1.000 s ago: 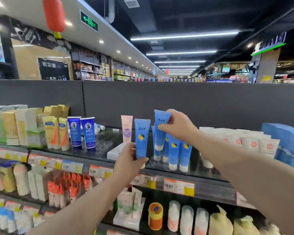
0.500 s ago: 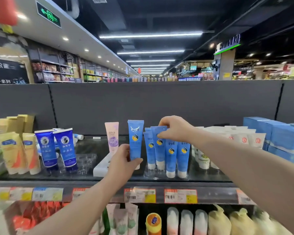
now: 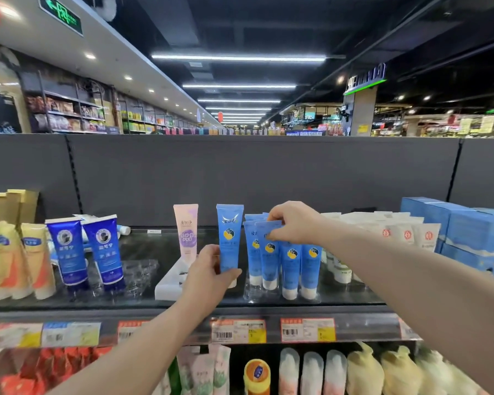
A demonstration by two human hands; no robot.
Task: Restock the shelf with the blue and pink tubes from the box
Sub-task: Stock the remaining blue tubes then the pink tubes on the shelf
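On the glass shelf (image 3: 143, 252) a group of light blue tubes (image 3: 291, 260) stands cap-down in a clear holder. My right hand (image 3: 294, 223) pinches the top of one blue tube (image 3: 268, 252) at the front of that group. My left hand (image 3: 208, 277) grips the lower part of another blue tube (image 3: 229, 238), held upright just left of the group. A single pink tube (image 3: 186, 232) stands behind my left hand, over a white tray (image 3: 169, 283). The box is not in view.
Dark blue tubes (image 3: 83, 252) and yellow tubes (image 3: 15, 260) stand to the left. White tubes (image 3: 397, 232) and blue cartons (image 3: 468, 232) fill the right. Price tags (image 3: 237, 330) line the shelf edge, with more products on the shelf below. A grey back panel (image 3: 240, 178) rises behind.
My right hand has lowered its blue tube down into the group. My left hand keeps its tube upright beside them. The camera has shifted right and closer.
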